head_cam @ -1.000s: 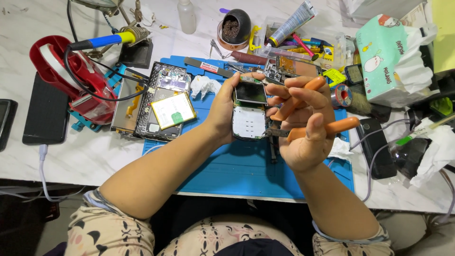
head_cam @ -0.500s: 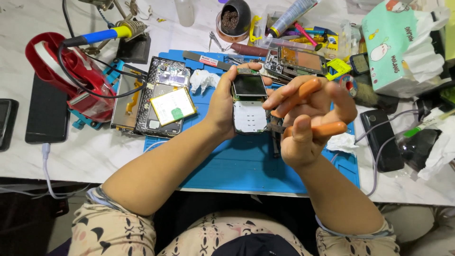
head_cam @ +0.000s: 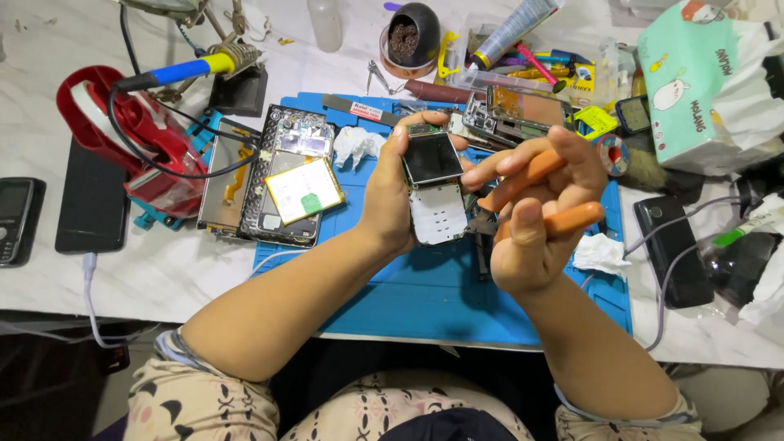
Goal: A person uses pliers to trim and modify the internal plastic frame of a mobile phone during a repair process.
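Left hand gripped the small, light phone by its edges; right hand clutched orange pliers.

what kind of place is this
Probably a phone repair bench: an opened phone lies on a blue work mat, a soldering iron rests behind, and the left hand holds a stripped keypad phone.

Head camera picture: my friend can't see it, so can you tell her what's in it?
A person's left hand holds a small opened phone above a blue mat, and the right hand grips orange-handled pliers beside it. To the left lie a bigger opened phone and a red stand, with tools along the back.
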